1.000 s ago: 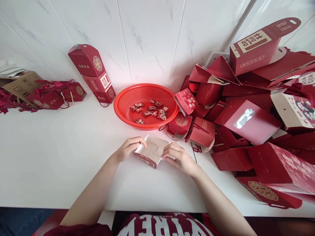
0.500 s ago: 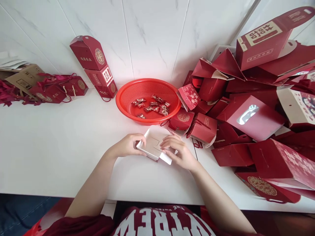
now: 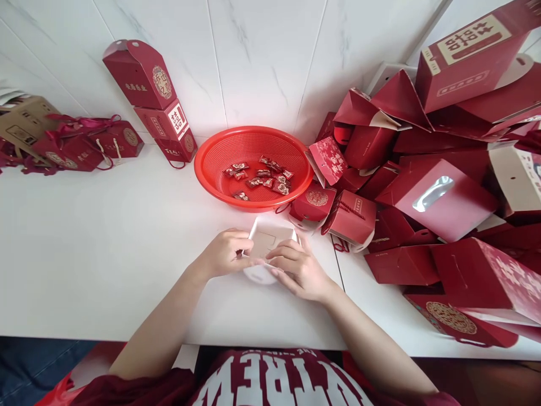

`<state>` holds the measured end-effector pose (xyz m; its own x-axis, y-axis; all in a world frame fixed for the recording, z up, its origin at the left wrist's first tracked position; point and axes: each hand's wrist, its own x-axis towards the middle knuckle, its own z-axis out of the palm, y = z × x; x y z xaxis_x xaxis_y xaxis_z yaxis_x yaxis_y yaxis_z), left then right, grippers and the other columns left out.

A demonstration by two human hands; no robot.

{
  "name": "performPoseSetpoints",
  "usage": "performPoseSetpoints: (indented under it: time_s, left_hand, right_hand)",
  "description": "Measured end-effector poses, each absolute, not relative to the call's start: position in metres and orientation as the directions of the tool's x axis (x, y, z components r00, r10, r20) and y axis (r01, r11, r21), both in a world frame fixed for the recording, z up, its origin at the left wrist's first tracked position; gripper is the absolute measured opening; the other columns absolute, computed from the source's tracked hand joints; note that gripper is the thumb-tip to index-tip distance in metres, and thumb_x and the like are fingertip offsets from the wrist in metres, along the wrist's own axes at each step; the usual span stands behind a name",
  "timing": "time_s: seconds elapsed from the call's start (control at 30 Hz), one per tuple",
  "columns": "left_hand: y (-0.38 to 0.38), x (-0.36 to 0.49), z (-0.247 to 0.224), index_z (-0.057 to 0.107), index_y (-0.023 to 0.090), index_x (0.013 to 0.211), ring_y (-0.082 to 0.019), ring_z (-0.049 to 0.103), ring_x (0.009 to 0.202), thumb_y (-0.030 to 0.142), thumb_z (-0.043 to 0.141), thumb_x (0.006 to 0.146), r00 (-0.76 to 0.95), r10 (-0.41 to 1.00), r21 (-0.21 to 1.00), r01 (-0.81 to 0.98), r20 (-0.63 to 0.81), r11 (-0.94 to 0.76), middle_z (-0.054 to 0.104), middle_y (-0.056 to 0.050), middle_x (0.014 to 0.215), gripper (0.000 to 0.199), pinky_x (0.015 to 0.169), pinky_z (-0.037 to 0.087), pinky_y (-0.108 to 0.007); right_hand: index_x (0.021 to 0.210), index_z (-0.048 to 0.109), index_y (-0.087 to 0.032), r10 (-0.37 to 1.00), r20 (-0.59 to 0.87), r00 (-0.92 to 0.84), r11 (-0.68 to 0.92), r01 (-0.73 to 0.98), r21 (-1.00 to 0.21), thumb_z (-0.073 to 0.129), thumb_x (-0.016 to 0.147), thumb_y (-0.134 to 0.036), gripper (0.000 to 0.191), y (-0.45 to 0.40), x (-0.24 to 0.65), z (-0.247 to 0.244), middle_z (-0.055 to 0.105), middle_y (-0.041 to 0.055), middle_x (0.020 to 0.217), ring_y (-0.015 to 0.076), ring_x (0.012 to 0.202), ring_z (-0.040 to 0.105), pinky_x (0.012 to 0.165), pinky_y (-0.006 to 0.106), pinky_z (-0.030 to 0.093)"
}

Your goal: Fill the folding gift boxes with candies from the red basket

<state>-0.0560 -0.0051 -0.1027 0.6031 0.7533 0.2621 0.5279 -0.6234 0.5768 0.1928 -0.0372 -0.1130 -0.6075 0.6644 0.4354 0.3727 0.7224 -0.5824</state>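
A small open box (image 3: 262, 241) with a white inside lies on the table between my hands, its opening facing up. My left hand (image 3: 228, 254) grips its left wall, fingers and thumb bent round the edge. On the right wall and near edge rests my right hand (image 3: 300, 268), its fingers curled over the box. A rounded white flap sticks out toward me below the fingertips. Just behind the box stands a red plastic basket (image 3: 253, 206) holding several small wrapped sweets (image 3: 281, 184).
Red boxes (image 3: 435, 197) are heaped along the right of the white table (image 3: 105, 254). Two stacked red boxes (image 3: 163, 107) stand by the wall, left of the basket. Farther left are handled red boxes (image 3: 76, 148) and a brown carton (image 3: 27, 121).
The box has turned in my hands and its near flap now points toward me. My right fingers have moved onto its near edge. The view has shifted slightly.
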Motion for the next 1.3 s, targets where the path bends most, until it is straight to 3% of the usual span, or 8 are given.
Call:
performPoseSetpoints:
  time_s: [0.13,0.4,0.6,0.77,0.9,1.0,1.13,1.3]
  left_hand:
    - [-0.004,-0.056,-0.105,0.040,0.018,0.057,-0.011,0.036,0.056,0.062,0.074,0.075,0.657,0.677,0.539,0.458,0.330,-0.707,0.037,0.006,0.055,0.059,0.064,0.035,-0.028]
    - [-0.010,-0.050,-0.106,0.037,0.018,0.058,-0.011,0.035,0.057,0.065,0.077,0.069,0.701,0.633,0.525,0.422,0.328,-0.739,0.037,0.006,0.056,0.062,0.064,0.036,-0.028]
    - [-0.009,-0.049,-0.108,0.035,0.018,0.057,-0.010,0.034,0.056,0.065,0.078,0.067,0.671,0.660,0.540,0.436,0.338,-0.720,0.037,0.006,0.055,0.064,0.060,0.033,-0.027]
    - [-0.011,-0.044,-0.109,0.035,0.018,0.057,-0.010,0.034,0.056,0.063,0.081,0.064,0.639,0.676,0.545,0.441,0.368,-0.713,0.034,0.006,0.054,0.065,0.057,0.031,-0.026]
    - [-0.010,-0.043,-0.109,0.035,0.018,0.057,-0.010,0.034,0.055,0.062,0.079,0.068,0.634,0.648,0.504,0.429,0.423,-0.749,0.034,0.007,0.054,0.063,0.059,0.034,-0.026]
    - [-0.008,-0.045,-0.107,0.037,0.018,0.056,-0.009,0.033,0.052,0.062,0.077,0.072,0.604,0.615,0.411,0.458,0.506,-0.788,0.035,0.007,0.052,0.061,0.061,0.036,-0.026]
    - [-0.007,-0.049,-0.105,0.041,0.019,0.055,-0.010,0.034,0.049,0.059,0.073,0.078,0.544,0.628,0.287,0.584,0.556,-0.760,0.040,0.006,0.048,0.057,0.057,0.034,-0.027]
    - [-0.017,-0.047,-0.101,0.052,0.019,0.057,-0.009,0.040,0.046,0.049,0.066,0.088,0.576,0.695,0.358,0.597,0.430,-0.718,0.050,0.006,0.048,0.045,0.058,0.037,-0.027]
  right_hand:
    - [0.107,0.070,-0.022,0.695,0.507,-0.510,0.690,0.276,-0.669,0.042,0.104,-0.033,0.030,-0.035,0.204,-0.104,0.064,0.0096,0.129,0.0229,0.114,0.061,0.100,0.044,0.047]
    - [0.126,0.064,-0.025,0.680,0.672,-0.292,0.696,0.544,-0.468,0.063,0.093,-0.016,0.034,-0.022,0.209,-0.116,0.069,0.0073,0.127,0.0232,0.118,0.065,0.105,0.045,0.049]
    - [0.111,0.075,-0.026,0.926,0.359,-0.117,0.363,0.532,-0.765,0.068,0.088,-0.023,0.025,-0.025,0.196,-0.113,0.075,0.0025,0.112,0.0243,0.103,0.073,0.087,0.036,0.060]
    - [0.093,0.079,-0.028,0.985,0.171,-0.021,0.155,0.546,-0.824,0.067,0.085,-0.022,0.016,-0.021,0.189,-0.103,0.079,-0.0010,0.096,0.0231,0.088,0.075,0.078,0.032,0.059]
    - [0.092,0.075,-0.025,0.978,0.201,-0.064,0.210,0.394,-0.895,0.062,0.089,-0.024,0.014,-0.016,0.187,-0.110,0.078,0.0007,0.093,0.0206,0.082,0.074,0.074,0.030,0.057]
    - [0.099,0.070,-0.023,0.934,0.355,-0.041,0.350,0.310,-0.884,0.055,0.095,-0.028,0.017,-0.016,0.185,-0.119,0.075,0.0061,0.108,0.0231,0.102,0.070,0.089,0.037,0.055]
    - [0.102,0.067,-0.024,0.757,0.631,-0.166,0.627,0.454,-0.633,0.055,0.096,-0.031,0.016,-0.024,0.185,-0.122,0.066,0.0081,0.128,0.0269,0.124,0.057,0.117,0.056,0.028]
    - [0.107,0.065,-0.023,0.607,0.645,-0.465,0.792,0.426,-0.437,0.057,0.094,-0.048,0.030,-0.027,0.191,-0.125,0.068,0.0093,0.123,0.0267,0.121,0.059,0.120,0.058,0.019]
